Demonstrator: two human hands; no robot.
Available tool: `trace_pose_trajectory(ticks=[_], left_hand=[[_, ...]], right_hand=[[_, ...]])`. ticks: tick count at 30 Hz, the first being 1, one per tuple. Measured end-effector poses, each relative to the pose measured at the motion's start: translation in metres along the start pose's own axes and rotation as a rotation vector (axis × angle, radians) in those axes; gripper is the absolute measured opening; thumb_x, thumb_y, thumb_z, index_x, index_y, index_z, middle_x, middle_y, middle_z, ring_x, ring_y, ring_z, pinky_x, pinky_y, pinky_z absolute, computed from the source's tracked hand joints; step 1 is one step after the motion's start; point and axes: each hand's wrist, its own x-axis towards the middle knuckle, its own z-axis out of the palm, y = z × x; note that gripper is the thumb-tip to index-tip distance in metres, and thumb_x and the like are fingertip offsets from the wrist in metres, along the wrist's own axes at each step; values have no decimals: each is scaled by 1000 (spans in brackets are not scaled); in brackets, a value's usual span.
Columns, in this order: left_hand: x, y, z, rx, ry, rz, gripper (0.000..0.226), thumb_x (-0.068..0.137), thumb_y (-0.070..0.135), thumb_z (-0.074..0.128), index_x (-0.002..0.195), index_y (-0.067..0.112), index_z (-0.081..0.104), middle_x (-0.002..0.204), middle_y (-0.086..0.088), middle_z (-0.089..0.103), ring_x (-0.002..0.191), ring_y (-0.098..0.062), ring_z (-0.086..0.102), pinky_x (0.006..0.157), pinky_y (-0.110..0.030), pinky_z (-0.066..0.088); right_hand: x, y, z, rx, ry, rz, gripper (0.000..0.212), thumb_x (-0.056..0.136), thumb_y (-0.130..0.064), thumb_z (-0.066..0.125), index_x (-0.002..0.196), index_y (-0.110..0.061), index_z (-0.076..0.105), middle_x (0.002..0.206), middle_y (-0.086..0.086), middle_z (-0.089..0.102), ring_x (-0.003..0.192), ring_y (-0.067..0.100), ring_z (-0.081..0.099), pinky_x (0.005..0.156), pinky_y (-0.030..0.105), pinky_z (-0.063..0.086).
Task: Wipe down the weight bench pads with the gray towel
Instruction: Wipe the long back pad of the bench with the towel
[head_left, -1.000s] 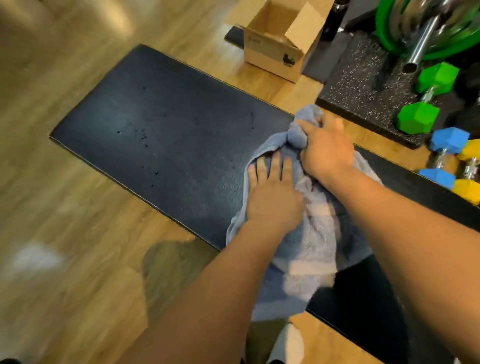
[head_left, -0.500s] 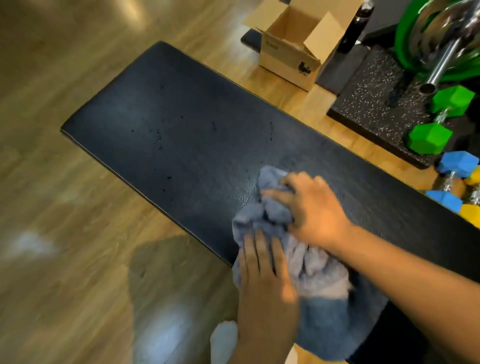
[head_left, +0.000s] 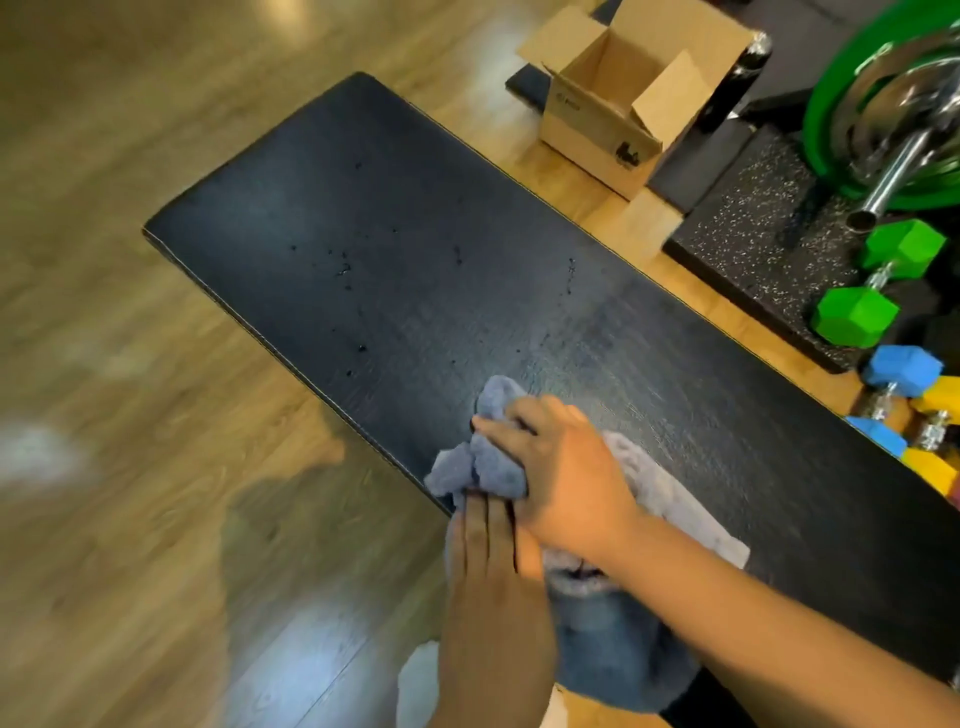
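Your left hand (head_left: 493, 587) is lying flat, fingers straight and together, pressing down on the gray towel (head_left: 613, 639) right at the near edge of the bench pad (head_left: 415, 270). Just beyond it, your right hand (head_left: 566, 483) is clenching around a bunched fold of the same towel, knuckles up, with the cloth bulging out past your fingertips toward the far-left end of the pad. The towel is sitting on the near part of the pad: one pale stretch is spreading out behind your right wrist on the pad surface, and a darker part is hanging over the pad's near edge under your forearms.

Beyond your hands, the black pad is running away to the upper left, and a few small dark droplets or specks are showing on its middle stretch. Under the pad's left side, the wooden floor (head_left: 130, 467) is blurring with the camera's motion.

Past the pad's right edge, blue dumbbells (head_left: 898, 384) and yellow dumbbells (head_left: 935, 452) are lying nearest, then a green dumbbell (head_left: 878, 291) is resting on a speckled black mat (head_left: 753, 244). Farther still, an open cardboard box (head_left: 623, 98) is standing on the floor just beyond the pad's far side, and green weight plates (head_left: 841, 104) on a chrome bar (head_left: 893, 182) are filling the far-right corner
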Motion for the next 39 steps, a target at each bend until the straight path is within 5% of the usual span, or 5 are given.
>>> trace_pose_trajectory(ticks=[9,21,28,32,39], left_hand=[[108,14,-32,125,-82,97,72,90,32,42,150,1,17,157,-24,9,146,-39,6,118,-51,3],[129,-26,-89,-60,-48,-3,25,89,30,58,109,25,44,100,3,41,99,-25,52,70,-35,35],[172,-26,-111,-291,-205,-72,101,63,67,72,144,32,22,136,-1,38,119,-24,48,93,-46,46],[186,-24,-102,-258,-153,29,30,83,46,65,99,21,66,86,0,62,86,-21,59,74,-35,49],[188,14,-152,-1296,-172,-77,16,96,21,49,93,15,64,95,-12,68,91,-26,65,86,-42,52]], right_hand=[[78,89,-43,-317,-25,322,61,76,-18,59,135,-25,49,119,14,52,111,39,50,84,44,42],[12,110,-97,871,101,810,23,77,-20,75,100,-19,70,99,1,74,88,13,71,86,39,55],[3,100,-100,582,73,649,33,73,-33,79,103,-36,64,124,-16,55,112,4,53,98,29,39],[-1,96,-109,651,77,573,41,74,-7,76,107,-25,58,123,-12,57,109,9,55,93,31,45],[-32,107,-121,273,-344,495,41,68,-23,80,102,-36,62,106,-2,64,103,21,60,89,36,48]])
